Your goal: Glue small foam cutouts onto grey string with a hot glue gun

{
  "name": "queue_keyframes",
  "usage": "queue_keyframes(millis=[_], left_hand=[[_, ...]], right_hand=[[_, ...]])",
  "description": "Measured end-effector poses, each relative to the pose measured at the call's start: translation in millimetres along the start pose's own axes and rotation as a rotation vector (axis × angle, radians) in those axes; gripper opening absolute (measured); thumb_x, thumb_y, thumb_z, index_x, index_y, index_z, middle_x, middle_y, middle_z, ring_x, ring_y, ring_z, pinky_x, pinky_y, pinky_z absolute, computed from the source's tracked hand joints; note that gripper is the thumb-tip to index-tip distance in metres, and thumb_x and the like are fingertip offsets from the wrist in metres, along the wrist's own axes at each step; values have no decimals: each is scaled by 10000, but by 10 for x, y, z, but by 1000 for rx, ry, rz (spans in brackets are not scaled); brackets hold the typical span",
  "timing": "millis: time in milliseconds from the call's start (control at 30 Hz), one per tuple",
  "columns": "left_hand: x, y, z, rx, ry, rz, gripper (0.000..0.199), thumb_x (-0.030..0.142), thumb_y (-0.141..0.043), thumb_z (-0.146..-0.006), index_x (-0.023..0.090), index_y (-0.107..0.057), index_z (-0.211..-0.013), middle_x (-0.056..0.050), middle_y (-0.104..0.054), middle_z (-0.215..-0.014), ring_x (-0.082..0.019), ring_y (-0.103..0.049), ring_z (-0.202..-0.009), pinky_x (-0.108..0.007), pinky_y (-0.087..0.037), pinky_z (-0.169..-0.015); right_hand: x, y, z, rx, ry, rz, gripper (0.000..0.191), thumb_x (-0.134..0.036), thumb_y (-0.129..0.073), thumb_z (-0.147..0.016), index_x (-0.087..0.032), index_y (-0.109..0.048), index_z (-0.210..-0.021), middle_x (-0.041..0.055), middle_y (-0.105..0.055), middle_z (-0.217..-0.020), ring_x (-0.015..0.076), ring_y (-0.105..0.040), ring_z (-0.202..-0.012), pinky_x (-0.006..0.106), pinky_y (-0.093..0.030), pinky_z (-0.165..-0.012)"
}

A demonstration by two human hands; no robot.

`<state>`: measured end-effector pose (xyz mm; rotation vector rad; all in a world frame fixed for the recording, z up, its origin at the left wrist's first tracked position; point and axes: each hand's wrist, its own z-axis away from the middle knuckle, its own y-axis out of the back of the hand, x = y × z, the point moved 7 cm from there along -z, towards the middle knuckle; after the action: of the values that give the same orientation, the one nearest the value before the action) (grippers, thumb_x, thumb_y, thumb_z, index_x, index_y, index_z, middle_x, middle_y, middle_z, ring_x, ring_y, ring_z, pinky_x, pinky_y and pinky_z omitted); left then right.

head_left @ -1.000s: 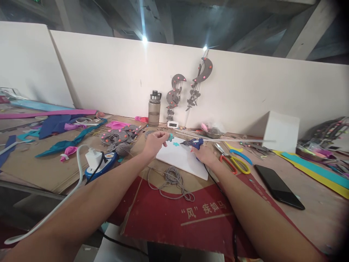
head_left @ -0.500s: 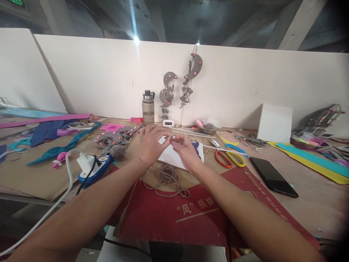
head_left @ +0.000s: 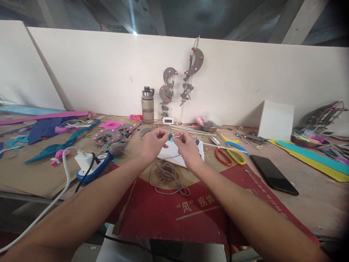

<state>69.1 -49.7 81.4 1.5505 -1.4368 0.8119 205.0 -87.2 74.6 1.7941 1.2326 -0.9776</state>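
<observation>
My left hand (head_left: 155,143) and my right hand (head_left: 185,147) meet over a white sheet (head_left: 171,154), fingertips pinched close together. Between them shows a small teal piece (head_left: 171,135), with the left fingertips closed on it. The right thumb and forefinger are pressed together beside it; what they hold is too small to make out. Below the hands a loose coil of grey cord (head_left: 167,173) lies on the cardboard, and a strand runs up toward the hands.
Red and yellow scissors (head_left: 224,156) and a black phone (head_left: 273,174) lie to the right. A blue power strip (head_left: 94,169) and grey felt pieces (head_left: 113,138) are left. A bottle (head_left: 147,105) stands behind; grey moon ornaments (head_left: 196,62) hang on the white wall.
The teal piece now shows between the fingertips. My left hand has moved slightly down and right, uncovering a grey piece behind it. The cord coil has shifted slightly.
</observation>
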Motion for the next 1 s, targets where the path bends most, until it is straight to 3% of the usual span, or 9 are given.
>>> queue_keyframes(millis=[200,433,800,1000], left_hand=[[-132,-150,-3,-77,167,432,213,287,-724,-663,106,-621,-708,-23,-628,-721,-107,-599,-676,-330,-575,-727],[-177,-208,18,-166,293,654,226,260,-767,-614,97,-626,-682,-29,-632,-719,-124,-625,-706,-379,-545,-822],[-216,-205,-11,-115,261,572,220,257,-751,-619,94,-606,-646,2,-593,-653,-96,-589,-643,-379,-551,-821],[-160,-158,-9,-100,177,402,202,255,-741,-625,99,-622,-675,5,-610,-636,-91,-587,-606,-338,-555,-770]], right_hand=[[-35,86,-11,76,85,148,149,-324,-557,-751,-202,-624,-804,-36,-450,-623,119,-367,-596,249,-330,-572],[-16,107,-29,81,84,202,159,-325,-566,-747,-184,-631,-782,-24,-490,-641,121,-391,-615,249,-321,-583],[-116,94,6,79,152,354,128,-280,-581,-745,-186,-662,-774,-24,-491,-646,121,-395,-614,257,-319,-605],[-118,134,-14,91,156,324,134,-293,-593,-748,-178,-657,-767,-39,-432,-597,115,-376,-588,254,-306,-585]])
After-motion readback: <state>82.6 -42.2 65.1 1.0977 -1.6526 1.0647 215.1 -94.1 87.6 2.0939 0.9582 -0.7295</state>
